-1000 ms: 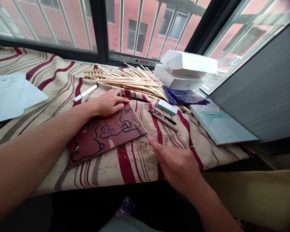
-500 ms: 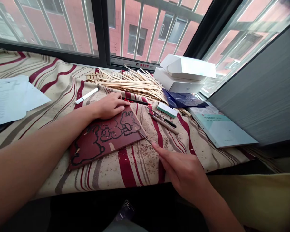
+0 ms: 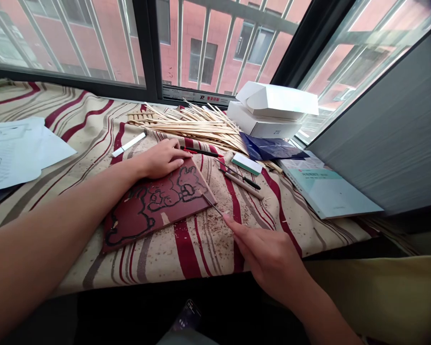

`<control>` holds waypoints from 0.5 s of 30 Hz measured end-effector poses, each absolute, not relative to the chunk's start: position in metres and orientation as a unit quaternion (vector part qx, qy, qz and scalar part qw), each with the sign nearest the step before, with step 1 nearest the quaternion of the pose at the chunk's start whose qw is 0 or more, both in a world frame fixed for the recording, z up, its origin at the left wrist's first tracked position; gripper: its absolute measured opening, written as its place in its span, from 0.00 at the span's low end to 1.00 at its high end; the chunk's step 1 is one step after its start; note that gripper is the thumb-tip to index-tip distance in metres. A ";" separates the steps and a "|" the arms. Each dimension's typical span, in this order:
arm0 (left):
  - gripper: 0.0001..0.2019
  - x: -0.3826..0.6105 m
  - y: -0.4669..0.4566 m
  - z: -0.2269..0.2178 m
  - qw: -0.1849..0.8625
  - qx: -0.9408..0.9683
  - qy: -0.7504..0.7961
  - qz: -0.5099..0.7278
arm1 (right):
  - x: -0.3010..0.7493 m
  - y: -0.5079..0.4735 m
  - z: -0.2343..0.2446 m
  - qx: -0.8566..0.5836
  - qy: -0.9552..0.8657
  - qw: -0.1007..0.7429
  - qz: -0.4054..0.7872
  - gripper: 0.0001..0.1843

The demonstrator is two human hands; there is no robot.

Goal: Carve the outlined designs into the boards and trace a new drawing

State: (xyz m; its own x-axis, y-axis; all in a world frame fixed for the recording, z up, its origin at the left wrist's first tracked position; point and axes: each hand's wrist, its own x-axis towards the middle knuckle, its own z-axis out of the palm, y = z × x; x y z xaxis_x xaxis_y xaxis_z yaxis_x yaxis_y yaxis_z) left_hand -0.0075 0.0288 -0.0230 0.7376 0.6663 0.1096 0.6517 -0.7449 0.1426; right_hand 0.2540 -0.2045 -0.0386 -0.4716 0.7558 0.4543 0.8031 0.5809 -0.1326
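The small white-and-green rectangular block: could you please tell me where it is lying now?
In the head view, the block lies right of centre on the striped cloth, just beyond the beige-handled carving tool and just in front of the crumpled dark blue paper.

Left hand [image 3: 161, 160] on carved block [image 3: 158, 211]

The carved block [image 3: 158, 206] lies on the cloth-covered surface [image 3: 154, 263], with the left hand [image 3: 161, 158] on its far edge and the right hand [image 3: 267, 254] just off its right corner. Papers [image 3: 14, 153] lie left; carving tools [image 3: 242, 179] and a book [image 3: 330, 191] lie right. Wooden sticks [image 3: 190, 122] and a cardboard box [image 3: 262, 117] lie behind.
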 end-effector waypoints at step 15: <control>0.27 -0.007 0.031 -0.025 0.057 0.930 0.352 0.085 | 0.253 -0.203 -0.039 -0.454 -0.856 0.236 -0.075 0.25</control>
